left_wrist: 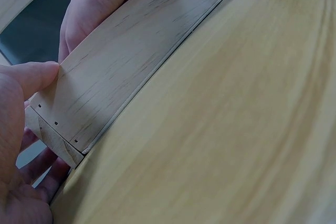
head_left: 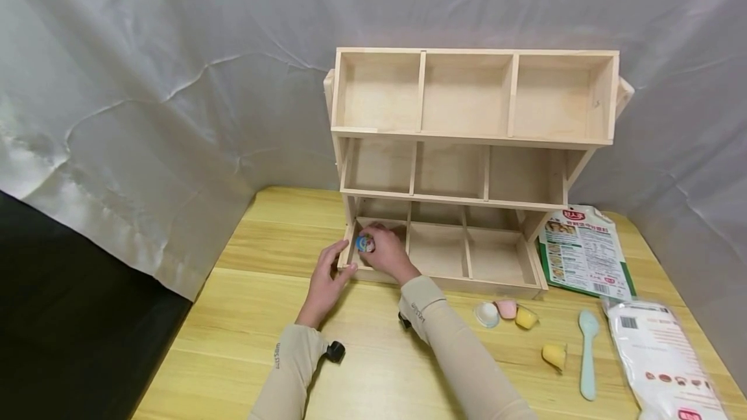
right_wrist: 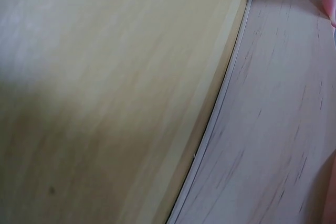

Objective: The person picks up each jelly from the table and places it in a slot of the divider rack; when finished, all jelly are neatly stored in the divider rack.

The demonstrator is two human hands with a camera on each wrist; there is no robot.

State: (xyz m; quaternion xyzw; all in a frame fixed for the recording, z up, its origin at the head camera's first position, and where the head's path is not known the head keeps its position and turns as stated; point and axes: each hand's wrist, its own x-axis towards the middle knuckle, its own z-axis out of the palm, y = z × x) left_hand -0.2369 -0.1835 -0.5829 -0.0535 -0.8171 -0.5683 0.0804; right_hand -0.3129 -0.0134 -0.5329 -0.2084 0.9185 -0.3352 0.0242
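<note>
A three-tiered wooden rack [head_left: 471, 137] with divided compartments stands on the table. My right hand [head_left: 386, 253] reaches into the left compartment of the lowest tier. It pinches a small jelly cup [head_left: 365, 244], whose blue printed lid faces up. My left hand [head_left: 328, 282] holds the front left corner of that tier. In the left wrist view its thumb lies at the top of the front board [left_wrist: 113, 61], with the fingers around the side. The right wrist view shows mostly the front board [right_wrist: 262, 108] and tabletop; the cup is hidden there.
Right of my right forearm lie a white cup [head_left: 486, 314], a pink cup [head_left: 506, 308] and two yellow cups [head_left: 526, 317]. Beyond them are a pale green spoon [head_left: 589, 355], a white plastic package [head_left: 665, 358] and a green-edged pouch [head_left: 583, 253]. Grey curtain [head_left: 233, 50] surrounds the table.
</note>
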